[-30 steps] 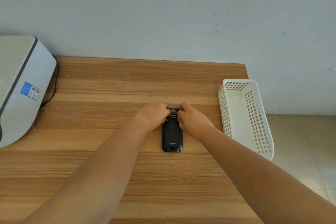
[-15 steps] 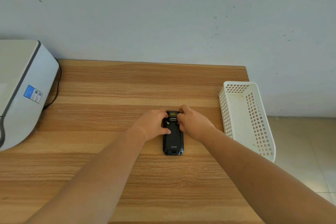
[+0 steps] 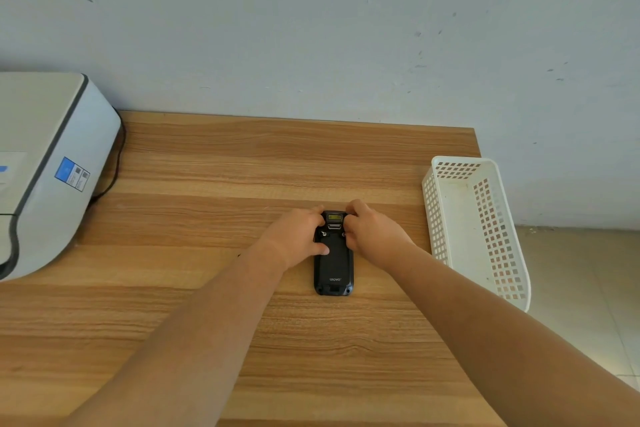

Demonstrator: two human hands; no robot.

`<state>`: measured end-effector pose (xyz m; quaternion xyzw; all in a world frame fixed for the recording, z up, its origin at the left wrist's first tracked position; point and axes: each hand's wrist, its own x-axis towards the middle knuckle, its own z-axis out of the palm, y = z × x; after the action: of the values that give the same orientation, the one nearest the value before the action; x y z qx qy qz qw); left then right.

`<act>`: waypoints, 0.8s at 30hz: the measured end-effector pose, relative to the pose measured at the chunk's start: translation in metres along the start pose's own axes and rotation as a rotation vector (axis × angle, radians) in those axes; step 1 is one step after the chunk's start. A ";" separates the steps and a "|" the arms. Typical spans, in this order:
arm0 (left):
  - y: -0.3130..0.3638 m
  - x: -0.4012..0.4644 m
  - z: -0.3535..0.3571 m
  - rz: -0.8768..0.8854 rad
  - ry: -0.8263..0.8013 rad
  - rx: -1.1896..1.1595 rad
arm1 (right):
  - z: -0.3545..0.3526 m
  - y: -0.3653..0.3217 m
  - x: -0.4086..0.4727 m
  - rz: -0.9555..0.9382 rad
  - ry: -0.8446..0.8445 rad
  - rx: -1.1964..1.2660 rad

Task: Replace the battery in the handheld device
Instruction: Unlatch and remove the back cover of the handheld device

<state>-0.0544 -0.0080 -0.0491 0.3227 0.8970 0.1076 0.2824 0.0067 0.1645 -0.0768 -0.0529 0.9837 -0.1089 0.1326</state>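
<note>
A black handheld device point(image 3: 333, 269) lies face down on the wooden table point(image 3: 207, 184), its back cover up and its scanner window at the far end. My left hand point(image 3: 298, 239) grips the device's upper left side, with the thumb pressed on the back cover. My right hand point(image 3: 372, 236) holds the upper right side, fingers curled at the top corner. Two small latch screws show near the top of the cover, between my hands. No loose battery is visible.
A white perforated plastic basket point(image 3: 485, 274) stands at the table's right edge, nothing in it. A white and grey machine point(image 3: 45, 163) with a blue label and a black cable sits at the far left. The wall runs behind the table; tiled floor lies to the right.
My left thumb has slid down onto the back cover from the top corner. Both hands stay at the device's upper end, and the device has barely shifted.
</note>
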 end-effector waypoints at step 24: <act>-0.001 0.004 0.000 -0.018 -0.018 -0.014 | 0.002 0.006 0.008 -0.040 0.063 0.056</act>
<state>-0.0572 -0.0061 -0.0513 0.3135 0.8964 0.1085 0.2938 -0.0006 0.1690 -0.0818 -0.0654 0.9828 -0.1405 0.1007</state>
